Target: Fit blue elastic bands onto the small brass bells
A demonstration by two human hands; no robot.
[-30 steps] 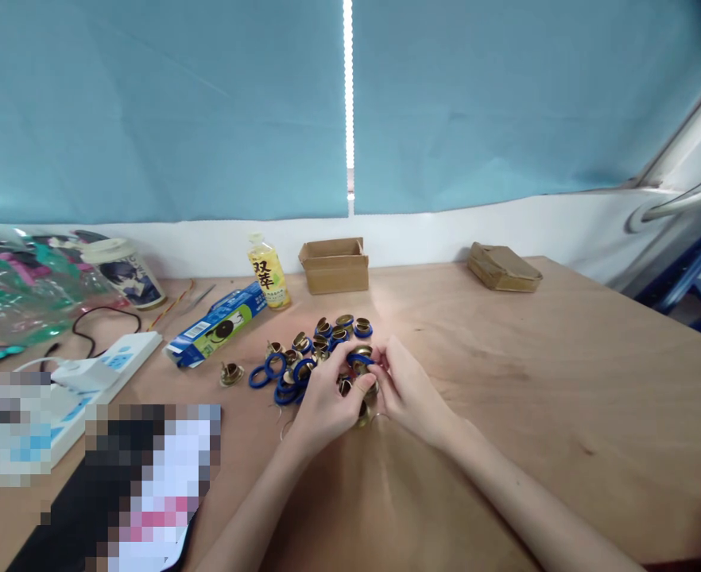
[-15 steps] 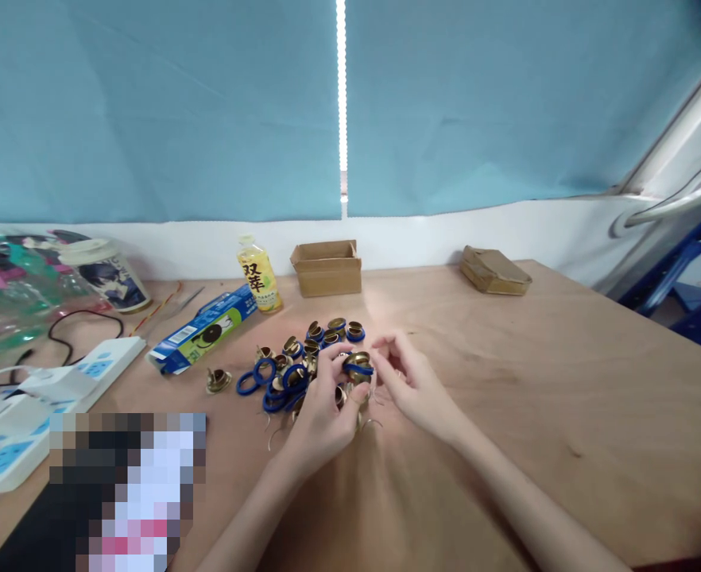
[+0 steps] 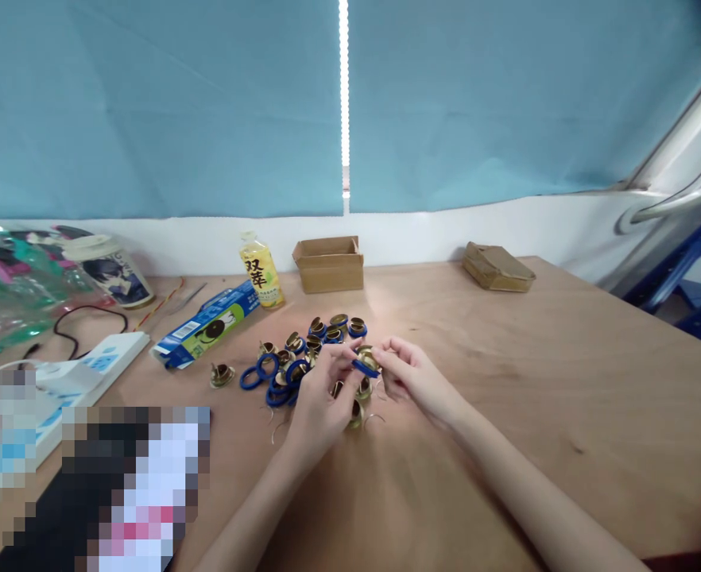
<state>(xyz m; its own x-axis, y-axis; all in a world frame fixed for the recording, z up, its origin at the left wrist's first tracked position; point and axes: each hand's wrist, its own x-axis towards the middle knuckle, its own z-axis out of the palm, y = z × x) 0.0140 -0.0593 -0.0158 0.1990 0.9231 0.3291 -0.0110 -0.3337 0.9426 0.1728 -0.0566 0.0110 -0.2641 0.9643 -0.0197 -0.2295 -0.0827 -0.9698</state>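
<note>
A brass-coloured metal part with a blue ring [image 3: 366,363] is held between both hands above the wooden table. My left hand [image 3: 327,389] grips its left side with thumb and fingers. My right hand [image 3: 410,373] pinches its right edge. Around and behind my left hand lies a pile of similar brass parts [image 3: 296,342] and loose blue rings [image 3: 250,378]. Several thin curved wire pieces [image 3: 375,418] lie near the hands. One brass part [image 3: 222,375] sits apart on the left.
An open cardboard box [image 3: 330,274], a yellow-labelled bottle [image 3: 262,274] and a blue carton [image 3: 207,326] stand or lie behind. A flattened box [image 3: 498,268] is at back right. A power strip [image 3: 112,357], cup [image 3: 115,274] and plastic bottles [image 3: 17,294] are left.
The held part has tilted, its blue ring now along the lower edge. My right fingers have closed onto its right edge. The view has shifted slightly.
</note>
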